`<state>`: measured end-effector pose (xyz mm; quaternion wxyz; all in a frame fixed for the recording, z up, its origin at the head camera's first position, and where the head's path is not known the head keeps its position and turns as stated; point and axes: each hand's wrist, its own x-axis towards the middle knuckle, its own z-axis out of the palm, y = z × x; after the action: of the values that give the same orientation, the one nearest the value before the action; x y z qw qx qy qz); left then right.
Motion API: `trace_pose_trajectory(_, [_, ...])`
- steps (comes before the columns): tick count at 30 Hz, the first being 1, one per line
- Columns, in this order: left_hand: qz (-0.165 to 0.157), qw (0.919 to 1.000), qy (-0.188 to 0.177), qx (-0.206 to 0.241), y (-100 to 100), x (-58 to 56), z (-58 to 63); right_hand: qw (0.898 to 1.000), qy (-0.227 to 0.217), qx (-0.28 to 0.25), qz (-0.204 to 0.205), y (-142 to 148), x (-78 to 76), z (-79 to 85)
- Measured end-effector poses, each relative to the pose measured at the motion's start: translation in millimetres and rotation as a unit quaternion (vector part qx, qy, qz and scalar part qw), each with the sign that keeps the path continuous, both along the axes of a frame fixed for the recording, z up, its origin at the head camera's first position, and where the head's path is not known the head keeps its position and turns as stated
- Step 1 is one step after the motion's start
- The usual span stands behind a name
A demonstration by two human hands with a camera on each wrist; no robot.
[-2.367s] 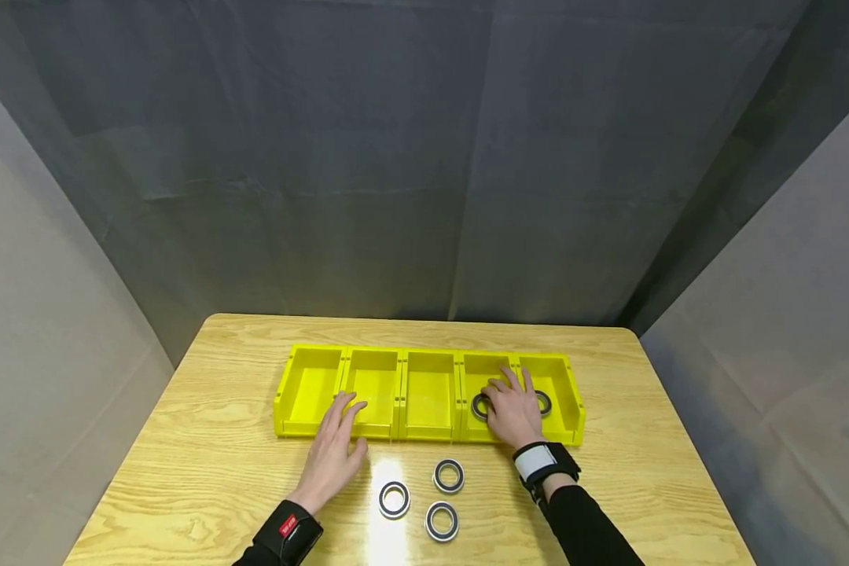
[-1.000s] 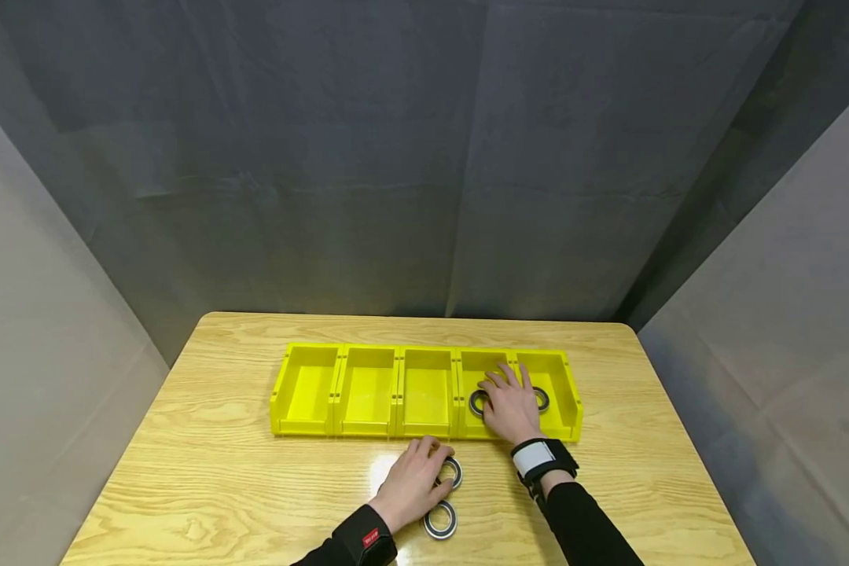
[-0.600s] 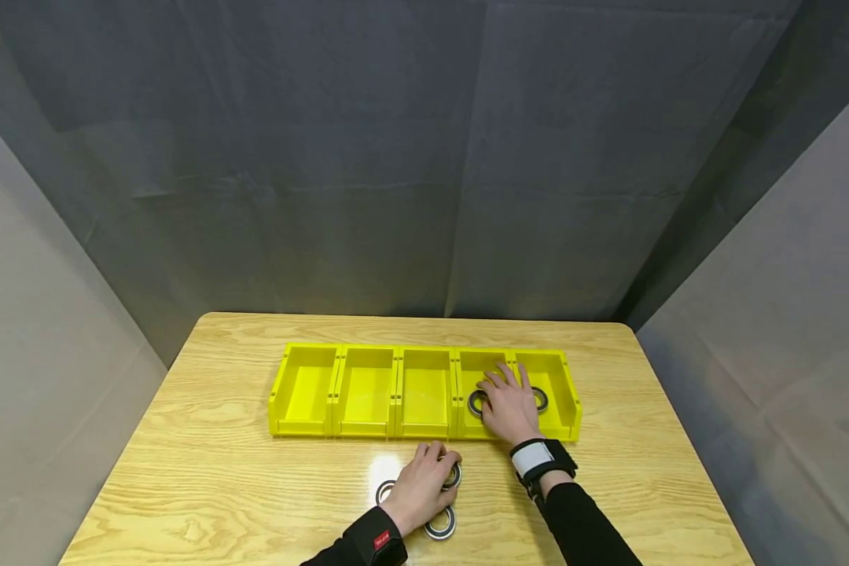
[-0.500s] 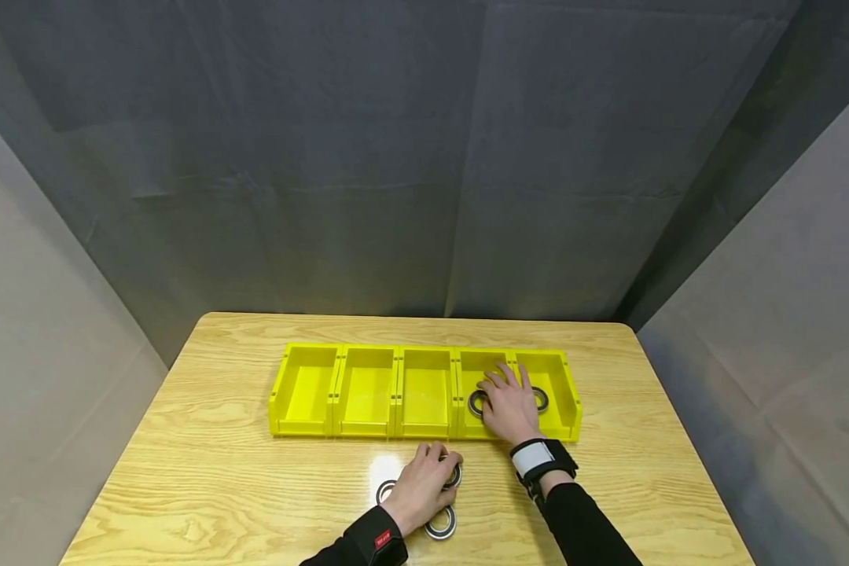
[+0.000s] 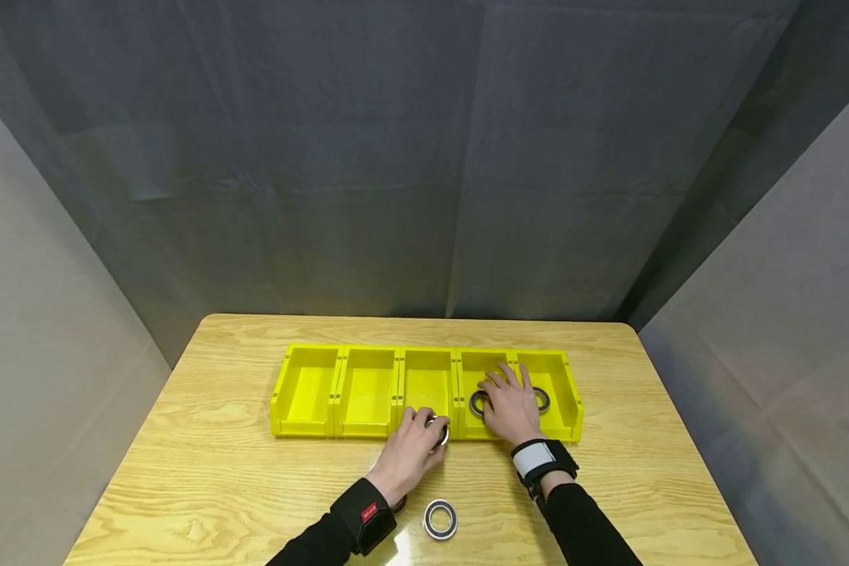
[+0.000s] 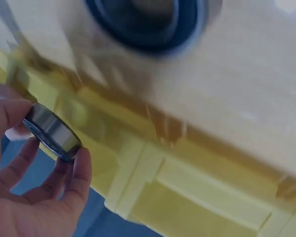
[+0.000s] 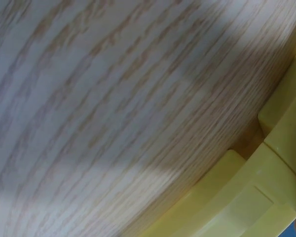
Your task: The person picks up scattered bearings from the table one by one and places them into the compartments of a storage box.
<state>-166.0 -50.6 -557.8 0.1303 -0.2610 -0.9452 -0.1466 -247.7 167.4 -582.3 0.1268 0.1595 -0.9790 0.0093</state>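
Note:
My left hand (image 5: 406, 456) pinches a ball bearing (image 6: 52, 132) between thumb and fingers, at the front wall of the middle compartment of a yellow bin row (image 5: 304, 429). In the left wrist view this bearing is tilted, its steel rim showing. My right hand (image 5: 512, 410) lies over the divider between the two rightmost compartments, fingers spread. One bearing (image 5: 476, 403) shows at its left side and another (image 5: 543, 401) at its right, both partly covered by the hand. The right wrist view shows mostly tabletop and bin edge.
Another bearing (image 5: 441, 520) lies flat on the wooden table (image 5: 184, 487) in front of the bins. A further bearing (image 5: 400, 504) is mostly hidden under my left wrist. Dark cloth (image 5: 339, 157) hangs behind the table, with lighter panels on both sides.
My left hand reached over to the bearings on the table, took hold of the far one and has carried it forward to the middle compartment's front. My right hand has stayed in place.

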Motion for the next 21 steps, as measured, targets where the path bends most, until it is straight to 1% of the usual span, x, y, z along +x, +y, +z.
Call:
trace_pose_trajectory(3, [0.008,0.9998,0.008,-0.014,-1.1,-9.9,3.9,1.0,-0.001,-0.004,0.0,0.4,0.3,-0.3])
trace_pose_trajectory(8, [0.025,0.9986,-0.001,-0.048,3.3,-22.9,5.4,1.0,-0.002,-0.004,0.0,0.8,-0.3,-2.2])
trace_pose_trajectory(11, [0.034,0.9975,-0.005,-0.062,7.9,-29.3,4.8,1.0,-0.002,-0.002,0.0,0.8,-1.1,-3.5])
trace_pose_trajectory(17, [0.048,0.9953,0.002,-0.084,17.0,-43.3,1.5,1.0,-0.001,-0.003,-0.001,0.3,-1.4,-2.1])
trace_pose_trajectory(19, [0.056,0.994,-0.001,-0.094,19.3,-47.8,-0.4,1.0,-0.004,-0.002,-0.002,0.6,-1.5,-2.4])
trace_pose_trajectory(21, [0.062,0.9926,-0.015,-0.103,21.6,-51.8,-2.0,1.0,-0.008,-0.001,-0.003,1.0,-1.7,-2.7])
